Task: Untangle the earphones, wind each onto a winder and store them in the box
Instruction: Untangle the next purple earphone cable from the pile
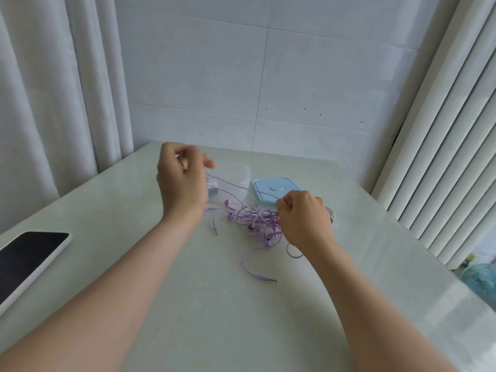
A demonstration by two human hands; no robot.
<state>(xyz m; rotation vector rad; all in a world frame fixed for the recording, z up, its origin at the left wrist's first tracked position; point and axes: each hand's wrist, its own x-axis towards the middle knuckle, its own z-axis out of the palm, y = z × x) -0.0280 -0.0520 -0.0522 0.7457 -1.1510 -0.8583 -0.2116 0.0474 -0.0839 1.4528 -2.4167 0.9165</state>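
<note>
The right hand (306, 218) has its fingers curled tight, pinching a thin purple strand at the right edge of the tangled earphones (255, 218). From that pinch the strand runs taut, up and to the left, to the left hand (182, 181). That hand is raised above the table (188, 304) with its fingers curled in, and it holds the strand's other end. The exact pinch is hidden behind the back of the hand.

The rest of the earphones lie in a loose purple heap on the table between the two hands, nearer the right one. Several earbuds show among the loops. One plug (215, 230) sticks out at the left of the heap. A second plug (265, 277) lies nearer, at the end of a curved stretch of cord.

Just beyond the heap stands the clear box (239, 175), open and partly hidden by the left hand. Something dark and purple sits inside it, too blurred to make out. The blue lid (276, 189) lies flat on the table just right of the box. A white winder (332, 213) peeks out from behind the right hand.

A phone (29, 261) lies screen up at the near left edge of the table, well apart from the rest. Pale curtains (53, 103) hang at the far left.
</note>
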